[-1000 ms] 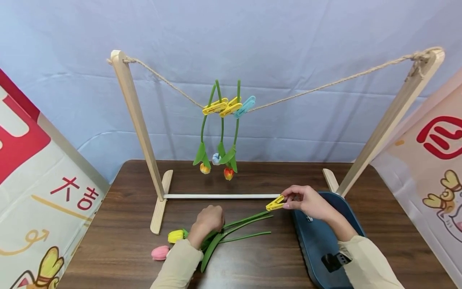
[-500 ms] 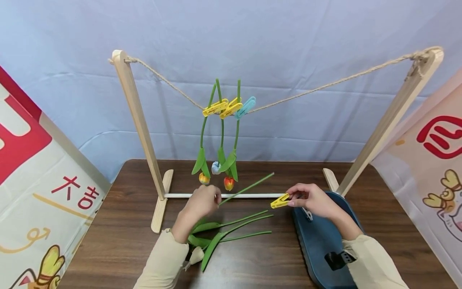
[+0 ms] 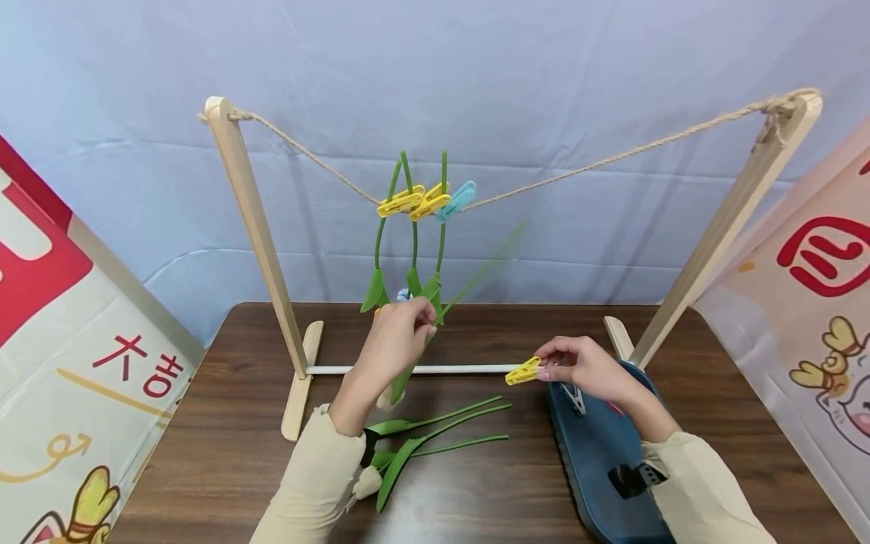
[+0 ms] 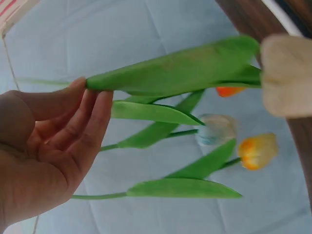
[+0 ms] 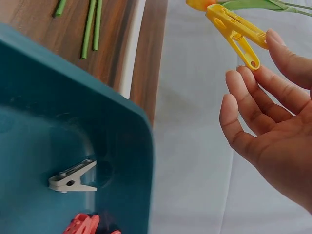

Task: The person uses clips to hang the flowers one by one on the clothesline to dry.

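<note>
My left hand (image 3: pixel 397 340) pinches the stem of an artificial tulip (image 4: pixel 175 66) with broad green leaves and a cream bloom, its stem slanting up to the right. The left wrist view shows thumb and fingertips meeting at the leaf base. My right hand (image 3: pixel 578 366) holds a yellow clothespin (image 5: pixel 236 36) by its handle ends, over the near-left rim of a blue tray (image 3: pixel 567 468). Behind my left hand, tulips hang blooms down from a sagging rope (image 3: pixel 598 162), clipped by yellow clothespins (image 3: pixel 401 202) and a light blue clothespin (image 3: pixel 457 201). Their blooms are partly hidden by that hand.
More tulips (image 3: pixel 408 457) lie on the brown table (image 3: pixel 489 491), one with a white bloom. The tray contains a grey clothespin (image 5: pixel 73 178) and red clothespins (image 5: pixel 82 224). Wooden posts (image 3: pixel 254 227) carry the rope, and a white bar (image 3: pixel 469 369) joins their feet.
My left hand has lifted a tulip off the table, up and away towards the hanging flowers. My right hand stays near the tray with the yellow clothespin, moving only slightly.
</note>
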`<state>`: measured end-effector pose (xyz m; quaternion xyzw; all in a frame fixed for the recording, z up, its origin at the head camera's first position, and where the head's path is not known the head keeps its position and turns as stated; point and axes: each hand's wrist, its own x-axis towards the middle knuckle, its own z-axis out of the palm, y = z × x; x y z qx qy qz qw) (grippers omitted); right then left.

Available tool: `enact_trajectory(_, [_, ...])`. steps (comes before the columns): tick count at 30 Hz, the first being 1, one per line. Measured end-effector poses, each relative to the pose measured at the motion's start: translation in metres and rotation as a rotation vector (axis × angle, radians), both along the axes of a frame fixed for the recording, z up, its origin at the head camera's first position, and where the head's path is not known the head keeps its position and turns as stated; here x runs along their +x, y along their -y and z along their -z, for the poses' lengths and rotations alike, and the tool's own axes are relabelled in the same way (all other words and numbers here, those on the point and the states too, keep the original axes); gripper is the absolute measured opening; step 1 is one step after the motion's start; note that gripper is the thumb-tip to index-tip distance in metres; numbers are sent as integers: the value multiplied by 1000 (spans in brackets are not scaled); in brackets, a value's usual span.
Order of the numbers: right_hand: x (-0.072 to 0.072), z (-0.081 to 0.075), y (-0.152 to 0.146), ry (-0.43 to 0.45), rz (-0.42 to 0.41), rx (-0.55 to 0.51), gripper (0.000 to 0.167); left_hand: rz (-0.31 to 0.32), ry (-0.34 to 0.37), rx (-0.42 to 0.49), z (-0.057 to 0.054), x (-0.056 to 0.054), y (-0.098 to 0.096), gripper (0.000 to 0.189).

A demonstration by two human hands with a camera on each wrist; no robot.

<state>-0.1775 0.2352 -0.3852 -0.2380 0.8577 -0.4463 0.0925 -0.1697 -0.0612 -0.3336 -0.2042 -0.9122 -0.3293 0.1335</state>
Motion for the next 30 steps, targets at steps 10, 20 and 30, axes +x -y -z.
enact_trajectory(10, [-7, -20, 9, -82, -8, 65, 22, -65, -28, 78, -28, -9, -15, 3])
enact_trajectory(20, [-14, -72, 15, -190, 14, 140, 20, -104, -11, 100, -32, -12, -19, 4])
enact_trajectory(30, [-14, -160, 41, -496, 163, 161, 13, -106, -44, 98, -31, -13, -20, 4])
